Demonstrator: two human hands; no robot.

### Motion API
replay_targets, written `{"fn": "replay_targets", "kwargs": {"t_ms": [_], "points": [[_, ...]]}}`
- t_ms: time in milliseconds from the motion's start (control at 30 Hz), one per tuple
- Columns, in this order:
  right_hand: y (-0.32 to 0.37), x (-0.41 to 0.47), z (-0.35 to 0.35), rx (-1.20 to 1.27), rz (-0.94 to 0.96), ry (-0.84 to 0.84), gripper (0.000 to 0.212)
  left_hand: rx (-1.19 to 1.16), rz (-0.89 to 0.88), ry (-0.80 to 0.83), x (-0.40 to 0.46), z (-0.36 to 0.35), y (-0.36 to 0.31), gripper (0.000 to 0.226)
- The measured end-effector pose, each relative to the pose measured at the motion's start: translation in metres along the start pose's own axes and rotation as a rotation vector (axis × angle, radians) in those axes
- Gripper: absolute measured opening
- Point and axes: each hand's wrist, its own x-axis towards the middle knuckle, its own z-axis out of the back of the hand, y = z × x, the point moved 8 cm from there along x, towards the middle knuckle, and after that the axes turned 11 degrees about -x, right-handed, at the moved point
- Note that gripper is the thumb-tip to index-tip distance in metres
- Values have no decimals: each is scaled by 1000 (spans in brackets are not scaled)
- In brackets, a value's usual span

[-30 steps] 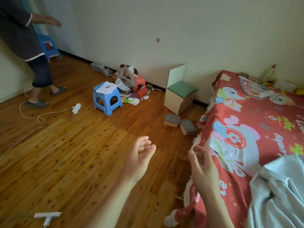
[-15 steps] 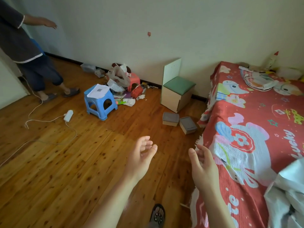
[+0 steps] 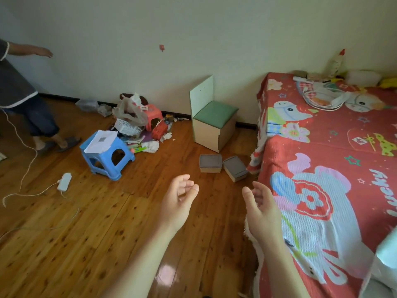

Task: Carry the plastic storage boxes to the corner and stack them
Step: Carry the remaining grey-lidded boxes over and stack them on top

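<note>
Head: storage boxes (image 3: 222, 166) beyond empty hands (image 3: 219, 203)

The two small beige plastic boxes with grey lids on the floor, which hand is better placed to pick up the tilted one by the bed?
Probably the right hand: the tilted grey-lidded box sits almost straight ahead of it, by the red bedspread. The left hand lines up better with the level grey-lidded box.

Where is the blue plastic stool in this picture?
The blue stool stands on the wooden floor, left of centre in the head view, beside the clutter pile by the wall, paper on top.
</note>
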Motion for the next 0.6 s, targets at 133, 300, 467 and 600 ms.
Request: {"fn": "replay_targets", "kwargs": {"t_ms": [133,300,467,600], "points": [[-2,32,0,-11,-17,-9,51,18,-4,6,35,-12,-3,37],[-4,70,-17,-39,-37,18,44,14,2,-8,76,-15,0,38],[-2,102,-40,-75,-46,35,41,8,34,-6,117,-13,16,39],[-2,140,-65,-115,-70,25,43,9,49,12,168,-11,29,44]]}}
